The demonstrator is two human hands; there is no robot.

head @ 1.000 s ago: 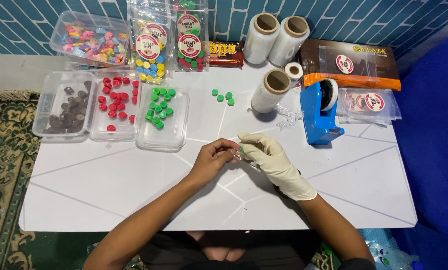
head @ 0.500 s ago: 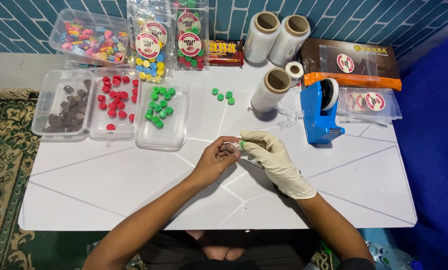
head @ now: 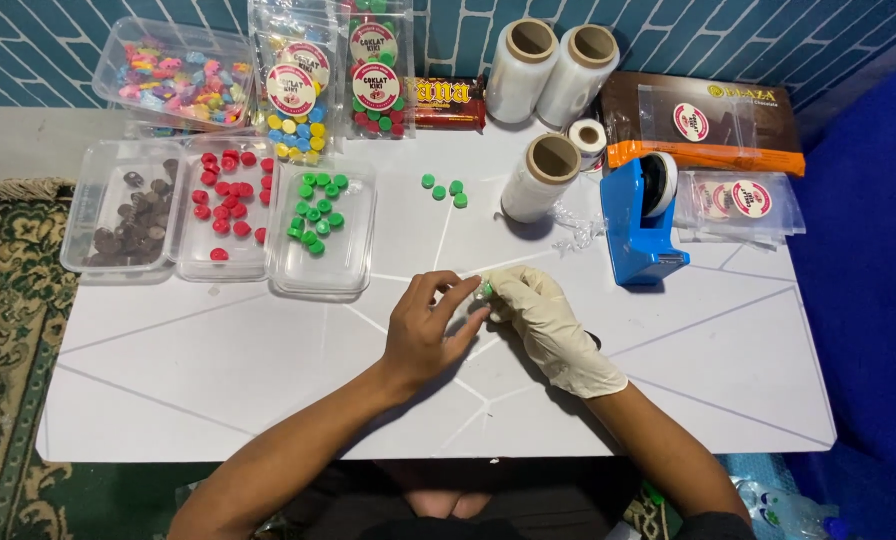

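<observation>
Fingers (head: 465,300) of bare left hand (head: 423,335) and gloved right hand (head: 548,325) pinched narrow around small green candy (head: 486,290), low over white tabletop (head: 218,370) at frame centre, steadying it.

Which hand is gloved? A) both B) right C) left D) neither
B: the right hand wears a pale glove and pinches a small green piece, while the left hand is bare and meets it at the fingertips over the white table.
</observation>
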